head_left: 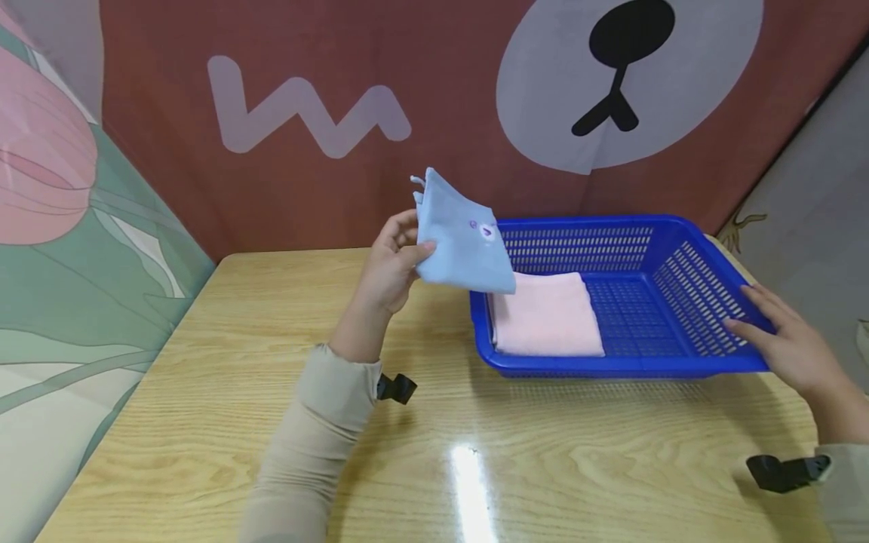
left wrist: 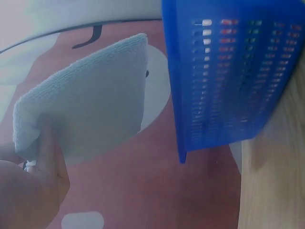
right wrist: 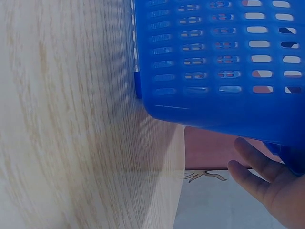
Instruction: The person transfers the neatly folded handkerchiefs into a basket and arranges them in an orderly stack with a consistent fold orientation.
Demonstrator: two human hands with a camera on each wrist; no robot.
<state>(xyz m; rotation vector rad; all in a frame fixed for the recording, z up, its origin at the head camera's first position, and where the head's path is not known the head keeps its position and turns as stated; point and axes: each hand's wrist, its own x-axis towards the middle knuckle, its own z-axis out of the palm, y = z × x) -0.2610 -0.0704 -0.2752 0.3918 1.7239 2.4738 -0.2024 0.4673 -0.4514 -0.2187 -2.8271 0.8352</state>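
In the head view, my left hand (head_left: 394, 264) pinches a folded light blue towel (head_left: 462, 241) by its left edge, thumb on the near face. The towel hangs in the air over the left end of a blue plastic basket (head_left: 652, 366), a small white and purple motif on it. Its terry side shows in the left wrist view, where the towel (left wrist: 95, 90) is apart from the basket wall (left wrist: 219, 95). A folded pink towel (head_left: 550, 317) lies in the left part of the basket. At the basket's right end, my right hand (head_left: 787, 339) holds the rim, thumb over it.
The basket stands on a light wood-grain table (head_left: 271, 422), towards its back right. Behind the table hangs a reddish-brown printed cloth (head_left: 305, 196), with a flower-patterned one (head_left: 81, 302) at the left. Black wrist devices (head_left: 787, 473) sit at both sleeves.
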